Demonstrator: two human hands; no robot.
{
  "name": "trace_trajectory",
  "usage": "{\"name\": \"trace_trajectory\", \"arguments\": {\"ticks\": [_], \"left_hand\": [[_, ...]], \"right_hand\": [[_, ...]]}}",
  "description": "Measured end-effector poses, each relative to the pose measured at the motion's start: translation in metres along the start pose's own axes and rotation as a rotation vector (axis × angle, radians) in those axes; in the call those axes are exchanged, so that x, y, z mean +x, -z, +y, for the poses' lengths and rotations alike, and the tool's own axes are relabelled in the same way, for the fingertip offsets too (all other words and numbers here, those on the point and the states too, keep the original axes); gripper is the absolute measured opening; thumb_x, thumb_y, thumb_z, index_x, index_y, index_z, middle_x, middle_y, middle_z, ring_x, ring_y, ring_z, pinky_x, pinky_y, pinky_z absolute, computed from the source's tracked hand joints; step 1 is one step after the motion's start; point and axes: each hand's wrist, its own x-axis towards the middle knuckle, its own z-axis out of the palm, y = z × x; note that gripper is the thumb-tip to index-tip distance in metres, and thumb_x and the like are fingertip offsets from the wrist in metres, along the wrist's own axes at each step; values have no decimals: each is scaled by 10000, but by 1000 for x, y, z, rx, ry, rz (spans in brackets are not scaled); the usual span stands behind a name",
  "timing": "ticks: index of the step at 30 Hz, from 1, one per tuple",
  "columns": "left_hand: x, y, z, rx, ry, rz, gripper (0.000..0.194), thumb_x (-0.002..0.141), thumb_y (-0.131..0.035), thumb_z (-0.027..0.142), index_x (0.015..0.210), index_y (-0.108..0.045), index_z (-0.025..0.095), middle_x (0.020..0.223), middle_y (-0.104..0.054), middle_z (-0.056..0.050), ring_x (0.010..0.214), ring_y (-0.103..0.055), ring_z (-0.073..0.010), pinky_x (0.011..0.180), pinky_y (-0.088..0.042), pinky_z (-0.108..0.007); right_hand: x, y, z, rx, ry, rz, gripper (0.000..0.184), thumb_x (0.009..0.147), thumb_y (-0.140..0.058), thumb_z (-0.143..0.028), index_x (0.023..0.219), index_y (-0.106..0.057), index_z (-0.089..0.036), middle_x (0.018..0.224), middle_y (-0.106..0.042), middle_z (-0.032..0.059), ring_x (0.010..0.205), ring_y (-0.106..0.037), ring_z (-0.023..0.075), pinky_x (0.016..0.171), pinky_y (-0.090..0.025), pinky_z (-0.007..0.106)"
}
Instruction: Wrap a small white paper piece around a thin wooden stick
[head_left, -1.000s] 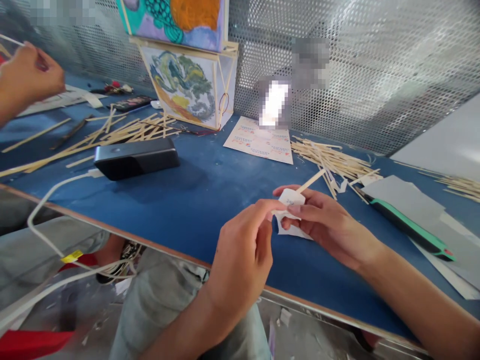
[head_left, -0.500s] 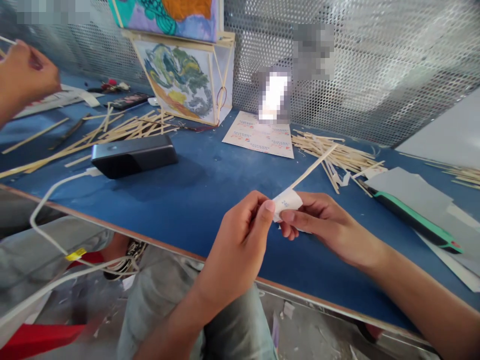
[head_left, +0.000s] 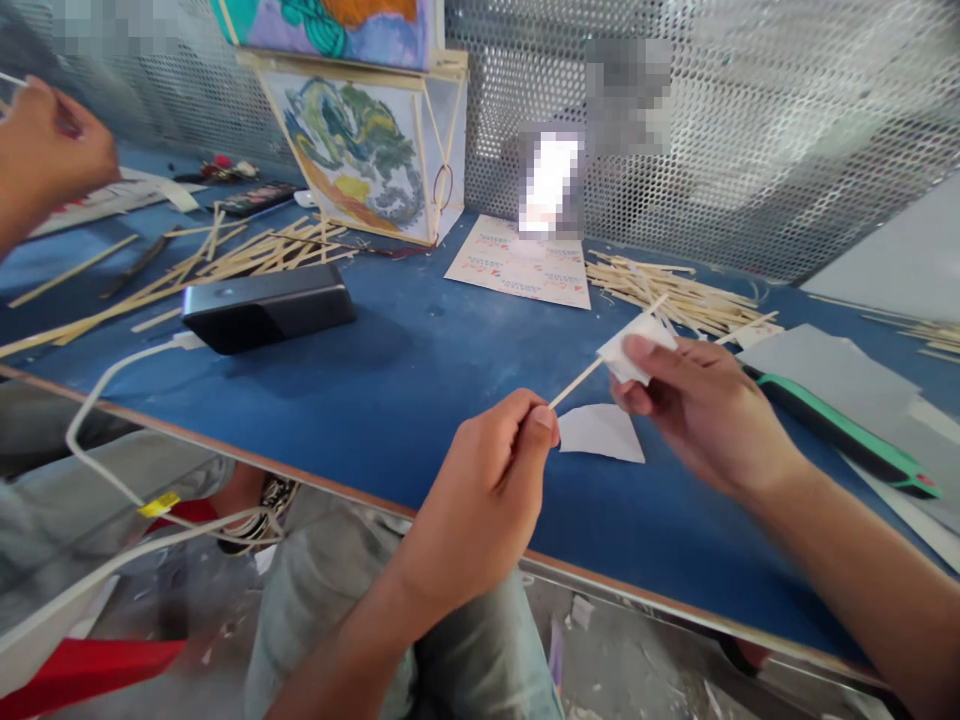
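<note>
My left hand [head_left: 487,480] is closed, pinching the near end of a thin wooden stick [head_left: 576,383]. The stick slants up and away to the right. Around its farther part, my right hand [head_left: 705,410] pinches a small folded piece of white sandpaper [head_left: 624,358] between thumb and fingers. The stick's tip pokes out beyond the fold. Below the stick, between both hands, a white paper scrap [head_left: 602,434] lies flat on the blue table [head_left: 420,400].
Wooden strips lie in one pile [head_left: 682,295] at the right and another [head_left: 255,250] at the left. A green-and-black cutter [head_left: 844,430] rests on grey sheets. A power bank [head_left: 270,308] trails a white cable. Painted frames stand behind. Another person's hand [head_left: 60,150] is far left.
My right hand has slid the sandpaper up and right along the stick, away from my left hand. More of the stick and the white scrap now show between them.
</note>
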Motion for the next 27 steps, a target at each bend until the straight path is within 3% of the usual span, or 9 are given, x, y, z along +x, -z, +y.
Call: {"name": "trace_trajectory", "arguments": {"ticks": [5, 9, 13, 17, 21, 24, 27], "left_hand": [[0, 1, 0, 4, -5, -27, 408, 1096, -380, 536, 862, -497, 223, 626, -347, 81, 511, -289, -45, 501, -237, -207], [1, 3, 1, 26, 0, -36, 423, 1101, -362, 535, 855, -503, 221, 606, -345, 80, 509, -298, -48, 497, -239, -206], [1, 3, 0, 29, -13, -42, 428, 1099, -354, 545, 854, -492, 222, 592, -318, 81, 504, -293, -55, 490, -237, -213], [0, 1, -1, 11, 11, -36, 441, 1096, -346, 560, 857, -501, 224, 600, -330, 77, 507, -289, -57, 491, -226, -223], [0, 0, -3, -7, 6, -9, 445, 1092, -355, 572, 856, -505, 226, 594, -319, 78, 504, -273, -59, 497, -220, -232], [0, 0, -4, 14, 13, 15, 442, 1092, -359, 571, 856, -505, 227, 583, -315, 78, 511, -282, -65, 501, -214, -238], [-1, 1, -4, 41, 8, 9, 447, 1092, -357, 572, 849, -498, 225, 581, -305, 78, 508, -284, -67, 501, -210, -242]], "right_hand": [[2, 3, 1, -44, -55, -154, 461, 829, -843, -519, 635, -638, -155, 582, -545, 9, 540, -454, 107, 516, -328, 275], [4, 4, 2, -1, 37, 2, 470, 922, -754, -516, 645, -549, -196, 576, -413, -52, 554, -368, 89, 552, -327, 259], [5, 3, 3, -50, -24, -108, 451, 846, -830, -507, 633, -607, -178, 568, -486, -18, 531, -417, 105, 504, -294, 284], [7, 4, 3, 10, 41, -6, 471, 894, -782, -515, 631, -548, -202, 571, -379, -53, 540, -349, 92, 528, -298, 264], [10, 5, 4, -20, -3, -79, 444, 833, -855, -480, 625, -600, -182, 575, -433, -29, 537, -377, 99, 508, -283, 284], [12, 4, 6, 28, 54, -7, 478, 880, -800, -526, 640, -543, -202, 588, -357, -54, 543, -293, 90, 523, -265, 273], [10, 2, 7, 9, -9, -120, 475, 886, -795, -519, 625, -574, -188, 566, -411, -30, 537, -346, 99, 519, -269, 288]]}}
